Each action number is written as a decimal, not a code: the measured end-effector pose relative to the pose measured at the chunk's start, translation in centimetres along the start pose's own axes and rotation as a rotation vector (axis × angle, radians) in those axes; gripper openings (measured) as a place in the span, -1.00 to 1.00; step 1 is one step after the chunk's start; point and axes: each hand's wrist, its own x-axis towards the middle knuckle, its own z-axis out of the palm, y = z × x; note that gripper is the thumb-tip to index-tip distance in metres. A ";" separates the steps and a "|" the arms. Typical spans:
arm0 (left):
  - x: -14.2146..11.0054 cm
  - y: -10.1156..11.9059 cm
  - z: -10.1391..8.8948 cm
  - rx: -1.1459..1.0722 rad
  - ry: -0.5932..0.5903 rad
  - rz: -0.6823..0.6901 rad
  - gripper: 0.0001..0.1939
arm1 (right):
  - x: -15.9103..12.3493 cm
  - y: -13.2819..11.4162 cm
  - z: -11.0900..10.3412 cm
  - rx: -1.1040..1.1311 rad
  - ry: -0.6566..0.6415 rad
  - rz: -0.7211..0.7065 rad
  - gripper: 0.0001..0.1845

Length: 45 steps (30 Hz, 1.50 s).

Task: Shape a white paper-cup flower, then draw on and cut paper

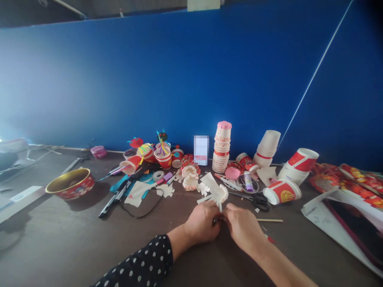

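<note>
Looking down through the remote head view, I have the left hand (pixel 203 224) curled tight on a small dark piece (pixel 215 220), which shows at the gap toward the right hand (pixel 243 223), close beside it. The hands hide most: I can't make out its long axis, nor whether the right grips it.
</note>
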 end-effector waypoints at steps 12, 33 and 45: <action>0.0 -0.1 0.1 -0.116 0.032 -0.017 -0.86 | 0.3 -0.2 -0.2 -0.004 -0.009 0.002 -0.76; 0.5 0.2 0.7 -0.023 0.027 -0.104 -0.86 | -1.0 -1.0 -1.2 -0.129 -0.102 -0.072 -0.65; 0.4 0.1 0.8 -0.044 0.067 -0.060 -0.85 | -0.9 -0.8 -0.1 -0.165 -0.045 -0.117 -0.68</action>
